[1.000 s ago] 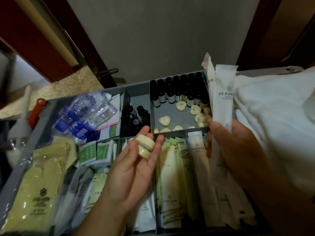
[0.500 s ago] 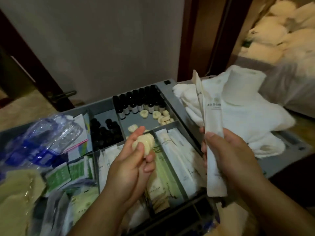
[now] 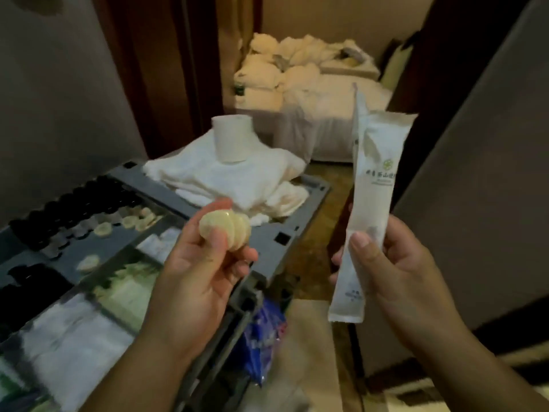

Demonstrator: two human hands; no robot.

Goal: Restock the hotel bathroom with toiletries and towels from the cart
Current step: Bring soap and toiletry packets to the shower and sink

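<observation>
Beyond the doorway: unmade bed, dark woodwork, plain walls.

I see a bed at upper centre of the frame, heaped with crumpled white bedding. A yellowish cushion sits at its far right end, too blurred for detail. A dark wooden door frame runs down the upper left-centre, just beside a plain grey wall that fills the upper left. A flat grey panel takes up the right side. Brownish patterned carpet shows near centre, but I can't read the pattern.
</observation>
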